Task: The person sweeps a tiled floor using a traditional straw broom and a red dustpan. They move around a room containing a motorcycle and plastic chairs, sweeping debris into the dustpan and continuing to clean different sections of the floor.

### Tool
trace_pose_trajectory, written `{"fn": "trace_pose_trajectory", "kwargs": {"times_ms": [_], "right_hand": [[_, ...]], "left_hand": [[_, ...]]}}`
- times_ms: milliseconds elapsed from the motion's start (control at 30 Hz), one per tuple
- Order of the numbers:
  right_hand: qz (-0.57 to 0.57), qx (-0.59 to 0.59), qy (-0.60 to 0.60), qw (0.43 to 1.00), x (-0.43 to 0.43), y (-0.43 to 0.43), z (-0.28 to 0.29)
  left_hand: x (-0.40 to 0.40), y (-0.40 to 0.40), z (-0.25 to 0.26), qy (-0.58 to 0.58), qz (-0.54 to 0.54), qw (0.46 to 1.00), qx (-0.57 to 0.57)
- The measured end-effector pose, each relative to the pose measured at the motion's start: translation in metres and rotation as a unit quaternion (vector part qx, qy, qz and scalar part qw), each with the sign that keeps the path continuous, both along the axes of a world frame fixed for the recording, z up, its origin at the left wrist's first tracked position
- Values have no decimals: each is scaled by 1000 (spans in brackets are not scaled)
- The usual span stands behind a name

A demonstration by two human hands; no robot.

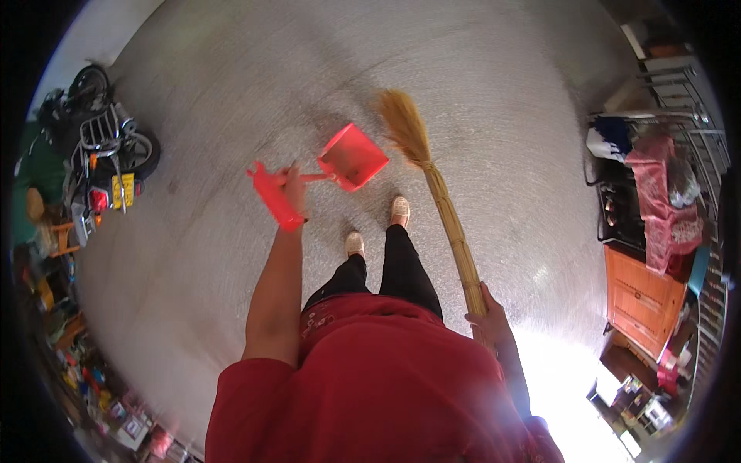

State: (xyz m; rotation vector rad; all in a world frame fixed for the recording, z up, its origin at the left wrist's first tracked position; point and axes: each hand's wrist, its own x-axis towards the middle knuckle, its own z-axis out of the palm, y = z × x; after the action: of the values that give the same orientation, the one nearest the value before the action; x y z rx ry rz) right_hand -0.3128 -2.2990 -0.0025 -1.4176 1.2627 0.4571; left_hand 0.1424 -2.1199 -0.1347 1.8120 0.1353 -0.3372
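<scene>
My left hand (pixel 295 188) is closed around the red plastic handle (pixel 275 199) of a long-handled dustpan. The handle's broad upper end points up towards me, and a thin red shaft leads from it to the dustpan's scoop (pixel 354 157). Inside the scoop is a darker patch; I cannot tell whether it is dirt or shade. Low on the right, my right hand (pixel 492 321) grips the stalk of a straw broom (pixel 448 214). The broom slants forward, and its bristles fan out to the right of the scoop, apart from it.
Both my feet stand on a grey speckled floor (pixel 231 104). A motorcycle (pixel 110 144) is parked at the left, above shelves of mixed goods (pixel 87 370). On the right are a metal rack (pixel 689 121), a pink cloth (pixel 657 191) and an orange-brown wooden cabinet (pixel 642 298). Bright light falls at lower right.
</scene>
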Motion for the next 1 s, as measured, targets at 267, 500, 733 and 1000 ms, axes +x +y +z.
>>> {"fn": "trace_pose_trajectory", "kwargs": {"times_ms": [267, 500, 733, 1000], "right_hand": [[-191, -66, -16, 979, -64, -13, -12], [-286, -110, -18, 952, -98, -23, -40], [-310, -87, -33, 946, -86, -37, -71], [-230, -75, -97, 965, -16, -43, -128]], "left_hand": [[-9, 57, 9, -9, 61, 998, 14], [-7, 114, 21, -30, 75, 996, 22], [-17, 188, 22, -50, 129, 990, 8], [-22, 266, 24, -44, 239, 970, -2]]}}
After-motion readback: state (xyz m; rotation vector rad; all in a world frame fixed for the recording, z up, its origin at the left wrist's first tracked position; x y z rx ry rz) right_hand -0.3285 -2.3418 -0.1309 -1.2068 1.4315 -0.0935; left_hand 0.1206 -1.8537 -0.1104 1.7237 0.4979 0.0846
